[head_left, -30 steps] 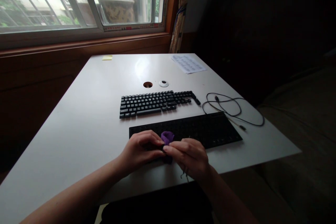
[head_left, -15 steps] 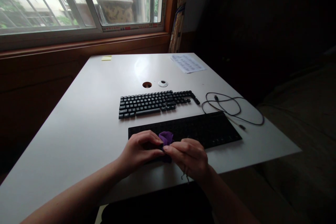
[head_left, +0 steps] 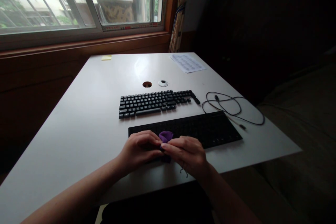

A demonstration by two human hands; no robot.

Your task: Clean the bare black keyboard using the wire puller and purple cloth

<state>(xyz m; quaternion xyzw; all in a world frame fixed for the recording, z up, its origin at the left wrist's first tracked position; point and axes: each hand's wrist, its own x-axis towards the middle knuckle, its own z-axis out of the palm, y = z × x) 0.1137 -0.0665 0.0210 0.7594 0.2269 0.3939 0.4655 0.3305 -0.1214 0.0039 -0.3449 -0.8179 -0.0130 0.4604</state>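
Observation:
My left hand (head_left: 140, 150) is closed, fingertips pinching a small dark piece that looks like a keycap (head_left: 161, 146), mostly hidden by the fingers. A purple cloth (head_left: 166, 135) is bunched around it, and my right hand (head_left: 187, 154) grips this cloth with thumb and forefinger. Thin bent wire ends (head_left: 184, 172) stick out below the right hand, perhaps from a wire keycap puller. Both hands are over the near edge of a black keyboard base (head_left: 207, 127). Beyond it, loose black keycaps (head_left: 145, 104) lie in rows in keyboard order.
A black cable (head_left: 239, 112) with a USB plug (head_left: 216, 97) coils on the right of the white table (head_left: 78, 119). Farther back are a cable hole (head_left: 147, 84), a white ring cover (head_left: 163, 83), printed sheets (head_left: 187, 63) and yellow sticky notes (head_left: 106, 57). A window stands behind.
My right hand has shifted slightly up and left, its thumb pressing closer to the left fingertips. The cloth and the wire ends have moved a little with it.

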